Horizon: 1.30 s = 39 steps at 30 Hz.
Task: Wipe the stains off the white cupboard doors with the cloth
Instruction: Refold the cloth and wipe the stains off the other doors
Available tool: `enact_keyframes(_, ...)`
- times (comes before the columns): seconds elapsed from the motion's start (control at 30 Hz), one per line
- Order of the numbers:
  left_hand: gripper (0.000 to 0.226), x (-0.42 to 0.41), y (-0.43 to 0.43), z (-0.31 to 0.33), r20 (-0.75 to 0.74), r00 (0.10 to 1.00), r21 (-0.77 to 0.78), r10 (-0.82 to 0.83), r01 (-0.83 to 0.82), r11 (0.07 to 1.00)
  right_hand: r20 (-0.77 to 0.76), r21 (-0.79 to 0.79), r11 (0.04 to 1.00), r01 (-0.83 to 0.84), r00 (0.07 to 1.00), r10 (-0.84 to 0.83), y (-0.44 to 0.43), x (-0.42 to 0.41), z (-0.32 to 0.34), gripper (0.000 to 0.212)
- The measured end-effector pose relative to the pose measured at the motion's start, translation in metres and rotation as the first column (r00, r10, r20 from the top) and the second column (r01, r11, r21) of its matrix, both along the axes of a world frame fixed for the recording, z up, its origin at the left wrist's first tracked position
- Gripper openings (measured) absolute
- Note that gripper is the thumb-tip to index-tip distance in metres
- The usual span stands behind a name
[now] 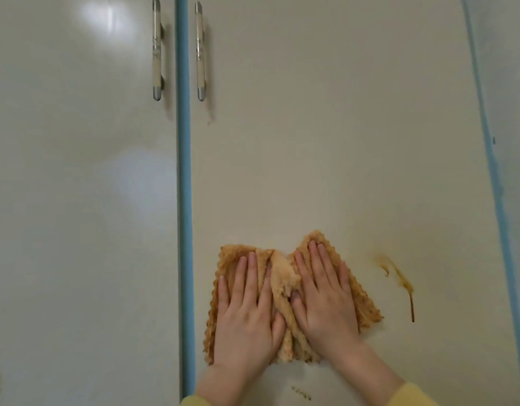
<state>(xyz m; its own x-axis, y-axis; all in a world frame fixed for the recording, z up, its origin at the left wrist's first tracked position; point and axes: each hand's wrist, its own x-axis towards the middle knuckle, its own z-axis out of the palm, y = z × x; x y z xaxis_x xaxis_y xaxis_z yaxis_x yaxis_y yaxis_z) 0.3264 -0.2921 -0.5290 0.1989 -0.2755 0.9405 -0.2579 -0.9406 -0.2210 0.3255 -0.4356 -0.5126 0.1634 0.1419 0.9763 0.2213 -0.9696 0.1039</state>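
Note:
A tan, scalloped-edged cloth (282, 276) lies spread against the right white cupboard door (326, 142), bunched in a ridge down its middle. My left hand (247, 312) presses flat on the cloth's left half, fingers together and pointing up. My right hand (323, 297) presses flat on the right half. A brown-orange stain (396, 276) with a thin drip running down sits on the door just right of the cloth. Small brown specks (301, 393) mark the door below the cloth. Faint brownish smudges (210, 118) show under the right door's handle.
The left white door (77, 200) is separated from the right one by a blue vertical strip (184, 200). Each door has a vertical metal handle, the left handle (157, 48) and the right handle (199, 51). Another blue edge (493, 171) bounds the right door.

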Motion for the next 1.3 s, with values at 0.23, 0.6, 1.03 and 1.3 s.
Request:
enact_keyframes(0.23, 0.078, -0.004, -0.003, -0.018, -0.041, 0.999, 0.012, 0.009, -0.009, 1.000, -0.028, -0.037, 0.998, -0.043, 0.999, 0.042, -0.004, -0.002, -0.016, 0.058)
enact_keyframes(0.6, 0.075, -0.004, -0.017, -0.014, -0.026, 0.999, 0.096, -0.039, 0.041, 0.995, 0.002, -0.045, 0.999, 0.004, 1.000, -0.004, -0.020, 0.001, -0.027, 0.058)
enact_keyframes(1.03, 0.074, 0.001, -0.149, 0.181, 0.081, 0.997, 0.368, 0.003, -0.033, 0.929, -0.063, 0.411, 0.908, 0.081, 0.996, -0.061, -0.145, -0.004, 0.122, 0.060)
enact_keyframes(1.3, 0.065, 0.005, -0.185, 0.196, 0.118, 0.992, 0.237, -0.044, 0.015, 0.971, -0.040, 0.427, 0.902, 0.069, 0.998, -0.057, -0.166, -0.004, 0.141, 0.053)
